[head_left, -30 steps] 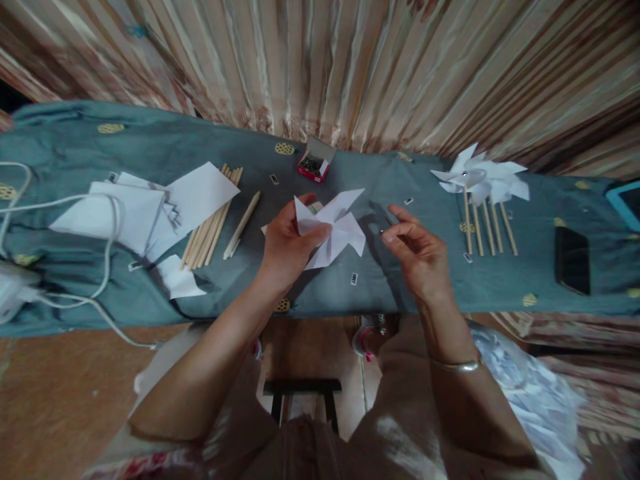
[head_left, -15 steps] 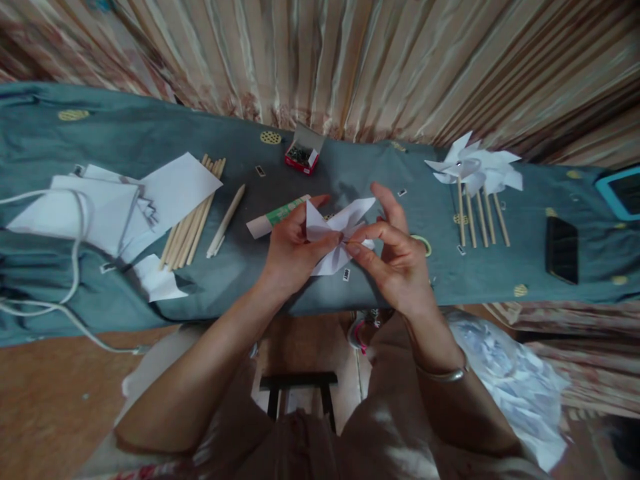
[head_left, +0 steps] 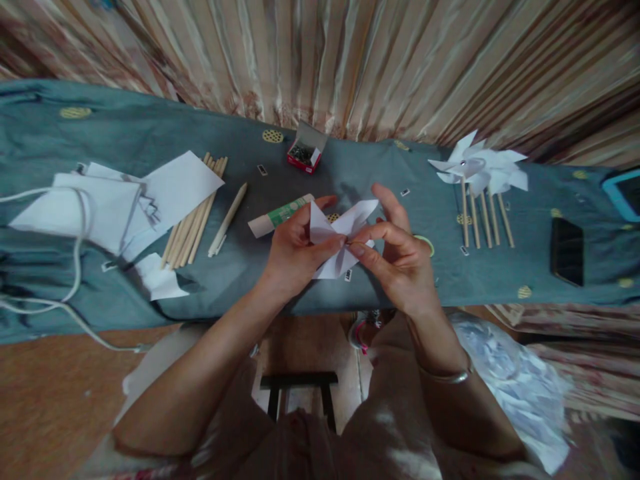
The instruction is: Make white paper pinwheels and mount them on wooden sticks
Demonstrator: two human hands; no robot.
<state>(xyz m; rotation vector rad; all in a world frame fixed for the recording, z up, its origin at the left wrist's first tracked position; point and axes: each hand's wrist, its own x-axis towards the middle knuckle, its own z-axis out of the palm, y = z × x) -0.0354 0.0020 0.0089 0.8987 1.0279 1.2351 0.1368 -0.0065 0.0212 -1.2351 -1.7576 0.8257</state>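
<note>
My left hand is closed around the left side of a white paper pinwheel, its thumb pressed near the centre. At that centre, the thumb and index finger of my right hand pinch something small and dark; its kind cannot be made out. The other right fingers are raised, clear of the paper. Behind my left hand lies a green and white glue stick, partly covered by the hand. Farther back, an open red box contains small metallic pieces.
On the left lie white paper sheets, several wooden sticks, a pen and a white cable. Finished pinwheels on sticks lie to the right, beside a black phone. A plastic bag sits below the table edge.
Both hands keep their hold on the paper pinwheel at its centre, with only slight finger movement. The whole view has shifted a little.
</note>
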